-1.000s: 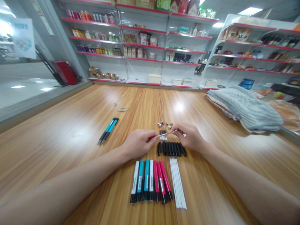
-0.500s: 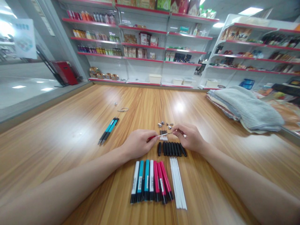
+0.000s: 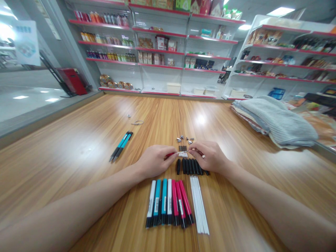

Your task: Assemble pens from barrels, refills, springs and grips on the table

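My left hand (image 3: pixel 158 161) is closed around a red pen barrel (image 3: pixel 170 154), most of it hidden in the fingers. A white refill (image 3: pixel 182 152) sticks out of the barrel to the right. At the refill's tip, my right hand (image 3: pixel 208 156) pinches what looks like a small spring, now mostly covered by the fingertips. Under the refill lie a row of small dark springs (image 3: pixel 182 148) and several small white parts (image 3: pixel 183 155). Silver metal cone tips (image 3: pixel 180 139) are scattered just beyond. Black grip sleeves (image 3: pixel 191 166) lie in a row below the hands.
White, blue and red pen barrels (image 3: pixel 164 197) lie side by side near me, with white refills (image 3: pixel 199 206) to their right. Two blue pens (image 3: pixel 122 145) and a wire ring (image 3: pixel 137 123) are at left. Folded cloths (image 3: pixel 278 120) sit at right; stocked shelves (image 3: pixel 160 52) stand behind.
My right hand has moved slightly left, its fingertips closing over the refill's tip and the small spring. The left hand holds the red barrel in the same place.
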{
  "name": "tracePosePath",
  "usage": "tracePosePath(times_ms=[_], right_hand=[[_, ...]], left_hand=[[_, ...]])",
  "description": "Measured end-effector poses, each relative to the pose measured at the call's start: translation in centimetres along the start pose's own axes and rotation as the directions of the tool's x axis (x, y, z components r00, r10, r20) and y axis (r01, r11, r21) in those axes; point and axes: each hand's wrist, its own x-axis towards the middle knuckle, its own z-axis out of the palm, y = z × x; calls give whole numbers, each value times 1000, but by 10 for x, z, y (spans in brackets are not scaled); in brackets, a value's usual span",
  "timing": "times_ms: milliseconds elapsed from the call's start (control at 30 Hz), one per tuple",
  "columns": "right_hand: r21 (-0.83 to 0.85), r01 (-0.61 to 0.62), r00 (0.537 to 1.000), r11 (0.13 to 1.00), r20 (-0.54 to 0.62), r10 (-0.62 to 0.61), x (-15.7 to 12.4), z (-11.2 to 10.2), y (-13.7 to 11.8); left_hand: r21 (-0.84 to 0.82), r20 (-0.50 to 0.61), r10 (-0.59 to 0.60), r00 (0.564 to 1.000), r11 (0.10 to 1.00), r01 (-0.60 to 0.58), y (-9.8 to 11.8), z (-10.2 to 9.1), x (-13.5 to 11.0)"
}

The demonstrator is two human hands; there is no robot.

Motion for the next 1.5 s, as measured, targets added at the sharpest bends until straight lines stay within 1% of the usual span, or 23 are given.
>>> tracePosePath(times_ms=[233,467,533,600,633,700,733,800,900,1000,1067,1133,1233,1333,1500], right_hand=[[-9,-29,999,1000,44,29,-2,2,1],[49,-4,996,999,90,-1,2,3,-3],[120,-48,996,992,86,38,2,3,-3],[236,-154,988,959,58,144,1,2,0],[301,-219,976,928,57,211,0,1,4],[394,-345,938,852,116,326,-2,-3,15],[415,-400,916,818,201,346,-2,-6,22],[411,-487,859,771,386,336,-3,-13,35],[387,-592,746,707,595,298,-3,-25,49],[321,-673,613,666,746,259,-2,-34,53],[293,-712,546,638,802,241,-2,-37,53],[283,-734,503,617,837,215,-2,-39,51],[238,-749,447,619,871,206,-2,-41,49],[179,-759,400,626,887,231,-1,-42,47],[130,-787,332,603,913,236,1,-45,47]], left_hand=[[-9,2,34,999,999,-34,-1,1,0],[3,-6,59,998,998,-59,-3,3,0],[4,-10,57,998,998,-57,-3,4,-1],[-3,-14,49,999,999,-49,-3,4,-1],[-8,-14,48,999,999,-48,-3,3,-1],[-14,-11,52,999,999,-52,-3,3,-1],[-16,-11,54,998,998,-55,-3,2,-1],[-16,-7,57,998,998,-57,-2,2,-1],[-15,-13,55,998,998,-55,-2,2,-1],[-16,-18,52,998,998,-53,-2,2,-1],[-16,-18,55,998,998,-55,-2,2,-1],[-14,-16,52,999,999,-52,-2,2,-1],[-18,-9,42,999,999,-42,-2,2,-1],[-24,-6,44,999,999,-44,-3,3,-1],[-21,0,39,999,999,-39,-3,2,-1]])
